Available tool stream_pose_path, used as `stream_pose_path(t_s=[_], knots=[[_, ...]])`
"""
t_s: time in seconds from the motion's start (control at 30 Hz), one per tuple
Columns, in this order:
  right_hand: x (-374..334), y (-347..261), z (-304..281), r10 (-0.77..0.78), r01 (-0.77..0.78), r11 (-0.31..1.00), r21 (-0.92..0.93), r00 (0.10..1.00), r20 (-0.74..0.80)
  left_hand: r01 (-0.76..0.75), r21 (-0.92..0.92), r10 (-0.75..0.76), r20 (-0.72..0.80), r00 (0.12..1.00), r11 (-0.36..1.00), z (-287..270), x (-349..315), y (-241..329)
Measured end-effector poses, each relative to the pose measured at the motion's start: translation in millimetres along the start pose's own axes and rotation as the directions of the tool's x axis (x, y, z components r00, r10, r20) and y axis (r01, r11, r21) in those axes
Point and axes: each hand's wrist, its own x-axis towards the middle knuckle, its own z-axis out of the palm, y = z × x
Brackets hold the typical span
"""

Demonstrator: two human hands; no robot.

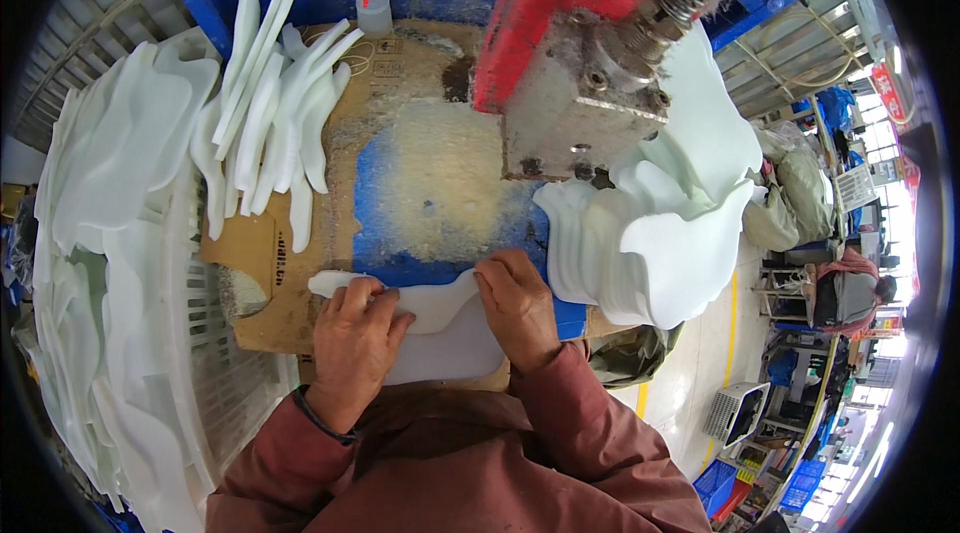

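Observation:
At the near edge of the work surface, my left hand (355, 341) grips the left part of a white, wavy-edged foam piece (432, 305). My right hand (518, 305) pinches the same piece at its right end, so it stretches between both hands. Under it, nearer my body, lies another flat foam piece (447, 358). Just right of my right hand stands a thick stack of curved white foam pieces (655, 253). Beyond my hands the blue surface (380, 233) is coated with a pale, dried-looking residue.
A red machine arm with a metal block (580, 123) overhangs the surface. Long foam strips (265, 123) lie at the far left on brown cardboard (265, 263). A red-nozzled squeeze bottle (374, 8) stands behind. A white crate (215, 333) and heaped foam sheets (135, 163) are on the left.

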Motion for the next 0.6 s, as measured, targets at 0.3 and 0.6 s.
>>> stream_pose_path(t_s=[0.3, 0.6], knots=[[2, -2, -3, -0.024, 0.025, 0.998, -0.052, 0.999, 0.024, -0.128, -0.130, 0.134, 0.034, 0.990, 0.983, -15, 4, 37], [-19, 1, -30, 0.296, -0.278, 0.922, 0.270, 0.955, -0.031, -0.200, -0.064, 0.208, 0.145, 0.967, 0.978, 29, 19, 44]])
